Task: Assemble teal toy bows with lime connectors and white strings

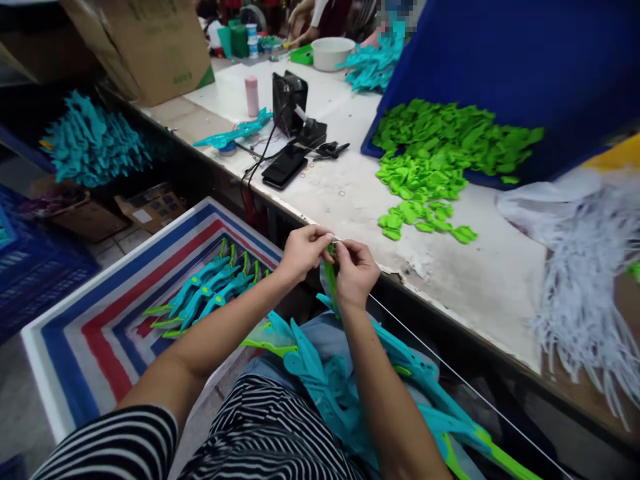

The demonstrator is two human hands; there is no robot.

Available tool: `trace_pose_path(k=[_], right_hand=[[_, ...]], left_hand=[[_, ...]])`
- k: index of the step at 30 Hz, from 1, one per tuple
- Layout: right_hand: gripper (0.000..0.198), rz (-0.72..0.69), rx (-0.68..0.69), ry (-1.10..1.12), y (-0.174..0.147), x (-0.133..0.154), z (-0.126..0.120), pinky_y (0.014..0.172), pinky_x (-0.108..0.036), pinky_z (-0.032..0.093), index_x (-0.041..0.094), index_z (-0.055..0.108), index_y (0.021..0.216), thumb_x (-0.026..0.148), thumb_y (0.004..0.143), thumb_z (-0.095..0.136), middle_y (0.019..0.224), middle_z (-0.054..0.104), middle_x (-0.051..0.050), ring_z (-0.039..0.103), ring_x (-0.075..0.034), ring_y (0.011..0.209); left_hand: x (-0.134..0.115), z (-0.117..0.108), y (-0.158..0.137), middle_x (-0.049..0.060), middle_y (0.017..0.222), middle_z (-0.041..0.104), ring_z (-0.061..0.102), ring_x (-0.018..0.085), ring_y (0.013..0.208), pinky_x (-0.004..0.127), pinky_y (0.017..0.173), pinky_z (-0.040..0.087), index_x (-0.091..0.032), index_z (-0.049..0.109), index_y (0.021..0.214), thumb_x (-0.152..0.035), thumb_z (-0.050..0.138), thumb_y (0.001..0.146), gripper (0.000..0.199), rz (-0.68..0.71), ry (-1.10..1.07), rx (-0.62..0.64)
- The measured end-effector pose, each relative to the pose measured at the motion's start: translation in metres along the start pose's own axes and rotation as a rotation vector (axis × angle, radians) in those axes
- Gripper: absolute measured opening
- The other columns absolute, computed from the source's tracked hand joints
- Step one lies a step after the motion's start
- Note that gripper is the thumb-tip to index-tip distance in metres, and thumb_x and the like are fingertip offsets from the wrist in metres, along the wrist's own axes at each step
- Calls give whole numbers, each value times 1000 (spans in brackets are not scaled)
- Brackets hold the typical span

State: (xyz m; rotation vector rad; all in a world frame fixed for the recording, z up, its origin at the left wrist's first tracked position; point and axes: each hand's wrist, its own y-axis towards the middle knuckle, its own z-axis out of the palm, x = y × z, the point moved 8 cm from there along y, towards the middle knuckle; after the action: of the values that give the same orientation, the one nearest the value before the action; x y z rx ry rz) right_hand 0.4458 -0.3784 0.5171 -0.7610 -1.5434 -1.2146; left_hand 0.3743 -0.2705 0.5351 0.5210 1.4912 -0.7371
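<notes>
Just off the table's front edge, my left hand [304, 253] and my right hand [358, 275] meet, their fingertips pinched together. Between them runs a thin white cord [425, 344], which passes under my right hand and stretches down to the lower right. Close against my right fingers is the green end of a narrow plastic part [330, 280]; my fingers hide its tip. Across my lap lie several long teal plastic pieces [305, 360] with bright green ends, partly covered by my right forearm.
A striped lined bin [100, 340] on my left holds finished-looking teal-green pieces [205, 290]. On the table [480, 287] are a black phone [285, 167], a small black fan [289, 100], a pink bottle [251, 97] and green parts [425, 153] spilling from a blue crate [500, 73]. White strips [585, 293] hang right.
</notes>
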Motion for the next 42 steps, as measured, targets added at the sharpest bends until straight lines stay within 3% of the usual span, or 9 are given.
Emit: trace_pose_path(k=[3, 8, 14, 19, 23, 27, 31, 35, 42], right_hand=[[14, -99, -28, -20, 5, 17, -5, 68, -28, 49, 17, 67, 77, 30, 80, 61, 79, 60, -2, 58, -14, 75], [16, -214, 64, -41, 6, 28, 0, 74, -28, 50, 20, 72, 84, 26, 84, 57, 83, 59, -2, 58, -14, 82], [24, -279, 130, -112, 1, 24, 3, 74, -28, 51, 23, 68, 105, 23, 88, 52, 93, 60, -4, 60, -15, 87], [14, -422, 109, -215, 8, 37, -6, 72, -31, 52, 22, 70, 87, 26, 87, 56, 87, 65, -5, 61, -17, 83], [14, -461, 146, -289, 15, 40, -7, 73, -32, 51, 21, 68, 82, 23, 86, 55, 83, 67, -5, 63, -18, 78], [15, -471, 221, -360, 19, 40, -4, 71, -31, 51, 20, 66, 81, 22, 87, 52, 80, 68, -4, 63, -18, 75], [17, -507, 326, -467, 21, 41, 0, 70, -31, 49, 19, 66, 81, 23, 87, 50, 79, 68, -6, 63, -18, 73], [17, -454, 276, -471, 23, 40, -6, 69, -30, 48, 19, 63, 78, 23, 85, 49, 77, 67, -5, 61, -17, 71], [18, -178, 237, -206, 27, 21, -18, 60, -27, 48, 18, 60, 80, 33, 84, 50, 68, 64, 0, 58, -14, 61]], left_hand=[[5, 6, 2, -3, 53, 57, 53, 7, 40, 16, 35, 30, -10, 65, 72, -14, 64, 75, 5, -64, -92, 76], [4, 7, 4, -3, 49, 56, 49, 5, 36, 16, 34, 30, -9, 65, 67, -17, 70, 71, 10, -127, -81, 165], [5, 6, 6, -5, 45, 51, 50, 5, 35, 14, 33, 23, -12, 56, 58, -7, 59, 73, 16, -123, -123, 10], [5, 16, 9, -3, 48, 53, 54, 7, 41, 14, 35, 25, -12, 55, 57, -7, 55, 70, 14, -204, -96, 96], [-1, 20, 11, -4, 54, 56, 52, 7, 48, 15, 42, 34, -12, 60, 67, -4, 54, 65, 10, -45, 56, 185], [-9, 17, 10, -3, 61, 59, 51, 8, 56, 19, 55, 40, -13, 63, 71, -6, 55, 67, 11, 213, 377, 72], [-14, 21, 5, 0, 72, 67, 57, 12, 67, 22, 65, 43, -15, 68, 80, -8, 54, 73, 17, 322, 635, 33], [-16, 25, 1, 2, 82, 71, 62, 15, 76, 23, 70, 44, -18, 71, 86, -12, 56, 76, 18, 327, 717, 42], [-20, 22, -5, 5, 84, 72, 62, 18, 78, 26, 73, 41, -21, 73, 83, -32, 55, 85, 20, 351, 824, -26]])
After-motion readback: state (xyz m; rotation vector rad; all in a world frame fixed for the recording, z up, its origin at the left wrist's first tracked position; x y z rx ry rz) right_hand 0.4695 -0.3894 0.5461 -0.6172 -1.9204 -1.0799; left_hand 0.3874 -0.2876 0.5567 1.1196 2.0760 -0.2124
